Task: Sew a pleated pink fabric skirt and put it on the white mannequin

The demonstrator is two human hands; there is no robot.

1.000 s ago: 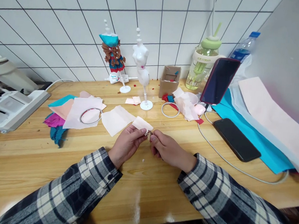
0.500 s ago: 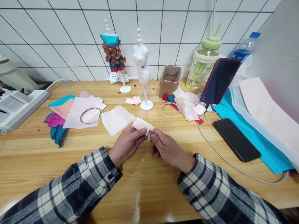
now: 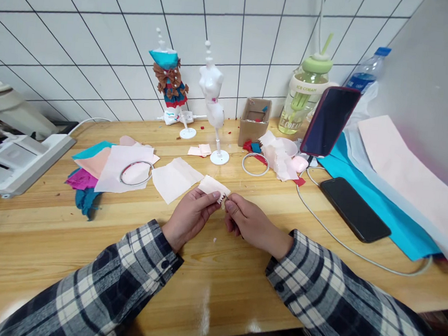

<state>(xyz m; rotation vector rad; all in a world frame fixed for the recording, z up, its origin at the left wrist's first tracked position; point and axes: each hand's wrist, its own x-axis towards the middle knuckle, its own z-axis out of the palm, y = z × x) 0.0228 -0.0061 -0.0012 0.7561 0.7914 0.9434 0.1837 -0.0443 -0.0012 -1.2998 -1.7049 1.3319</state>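
Note:
My left hand (image 3: 192, 215) pinches a small pale pink paper piece (image 3: 210, 185) with a jagged lower right edge. Close against that edge, my right hand (image 3: 245, 217) is closed on a thin dark tool, mostly hidden by the fingers. A larger pale sheet (image 3: 176, 179) lies just left of the held piece. Behind the hands stands a bare white mannequin (image 3: 211, 83) on a round base. Beside it is a second mannequin (image 3: 171, 82) dressed in blue, brown and red.
Coloured papers (image 3: 108, 173) and a ring (image 3: 122, 179) lie left. A cardboard box (image 3: 246, 131), another ring (image 3: 244, 171), crumpled pink paper (image 3: 281, 162), a bottle (image 3: 308, 81), a standing phone (image 3: 330, 122), a flat phone (image 3: 356, 210) and a cable (image 3: 330, 235) are right.
The held paper and the thin tool have shifted very slightly at the jagged edge. Both hands stay in nearly the same place.

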